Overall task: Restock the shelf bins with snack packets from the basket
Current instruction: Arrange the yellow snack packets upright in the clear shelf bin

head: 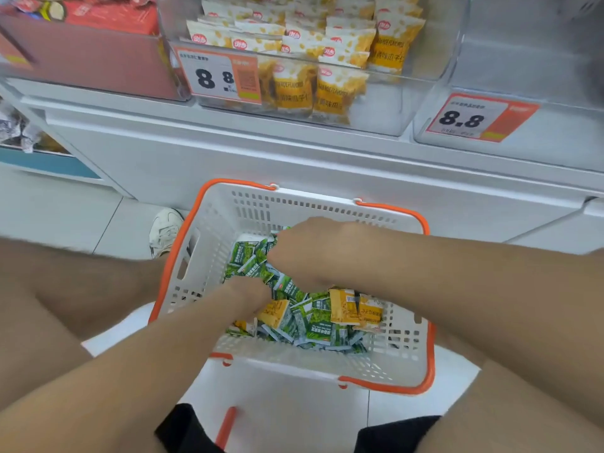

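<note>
Well inside the basket walls, the right hand curled round green packets, the left hand with its grip hidden among them

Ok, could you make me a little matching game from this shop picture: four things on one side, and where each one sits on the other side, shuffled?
Things
1. green snack packets
2. red box
3. white shoe
4. 8.8 price tag

Places
A. on the floor, left of the basket
B. on the front of the right-hand shelf bin
C. inside the basket
D. in the left-hand shelf bin

Pairs: 1-C, 2-D, 3-A, 4-B
</note>
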`<move>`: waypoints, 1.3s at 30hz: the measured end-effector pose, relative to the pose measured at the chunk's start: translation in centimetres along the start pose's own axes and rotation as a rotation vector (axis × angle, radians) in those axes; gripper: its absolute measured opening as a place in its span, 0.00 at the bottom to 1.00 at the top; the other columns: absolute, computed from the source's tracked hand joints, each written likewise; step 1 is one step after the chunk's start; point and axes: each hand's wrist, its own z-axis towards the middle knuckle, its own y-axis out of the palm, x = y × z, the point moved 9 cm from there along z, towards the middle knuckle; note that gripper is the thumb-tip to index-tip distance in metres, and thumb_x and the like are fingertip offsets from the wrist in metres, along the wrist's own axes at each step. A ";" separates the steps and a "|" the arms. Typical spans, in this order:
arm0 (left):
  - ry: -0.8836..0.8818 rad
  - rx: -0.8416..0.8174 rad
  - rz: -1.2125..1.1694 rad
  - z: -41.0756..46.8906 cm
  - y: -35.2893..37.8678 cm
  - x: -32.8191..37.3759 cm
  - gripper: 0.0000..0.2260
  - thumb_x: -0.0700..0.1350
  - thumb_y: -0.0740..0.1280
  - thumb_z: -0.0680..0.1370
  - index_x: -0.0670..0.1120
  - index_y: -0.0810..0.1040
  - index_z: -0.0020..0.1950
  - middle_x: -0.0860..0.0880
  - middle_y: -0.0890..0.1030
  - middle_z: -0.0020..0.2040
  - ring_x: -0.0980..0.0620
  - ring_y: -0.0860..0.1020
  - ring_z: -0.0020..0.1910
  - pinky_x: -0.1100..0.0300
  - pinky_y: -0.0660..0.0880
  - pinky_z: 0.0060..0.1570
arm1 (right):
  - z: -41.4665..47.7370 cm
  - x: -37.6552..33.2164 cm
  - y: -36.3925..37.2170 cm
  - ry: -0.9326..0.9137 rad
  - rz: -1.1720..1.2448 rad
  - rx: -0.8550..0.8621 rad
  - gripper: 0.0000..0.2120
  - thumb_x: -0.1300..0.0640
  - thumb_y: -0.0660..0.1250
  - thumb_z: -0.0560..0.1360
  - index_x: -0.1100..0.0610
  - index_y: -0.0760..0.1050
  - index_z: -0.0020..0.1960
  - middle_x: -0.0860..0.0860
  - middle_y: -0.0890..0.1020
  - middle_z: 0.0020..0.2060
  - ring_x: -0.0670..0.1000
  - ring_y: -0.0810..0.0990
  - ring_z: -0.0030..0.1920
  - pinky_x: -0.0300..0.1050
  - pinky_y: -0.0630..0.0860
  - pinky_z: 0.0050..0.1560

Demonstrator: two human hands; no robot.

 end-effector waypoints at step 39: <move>0.467 1.044 -1.303 -28.1 -32.5 -7.7 0.05 0.41 0.74 0.78 0.44 0.85 0.53 0.42 0.88 0.46 0.45 0.86 0.45 0.52 0.84 0.48 | -14.3 19.9 -7.8 0.529 1.419 0.985 0.14 0.49 0.77 0.66 0.58 0.84 0.46 0.53 0.86 0.38 0.48 0.81 0.37 0.48 0.79 0.38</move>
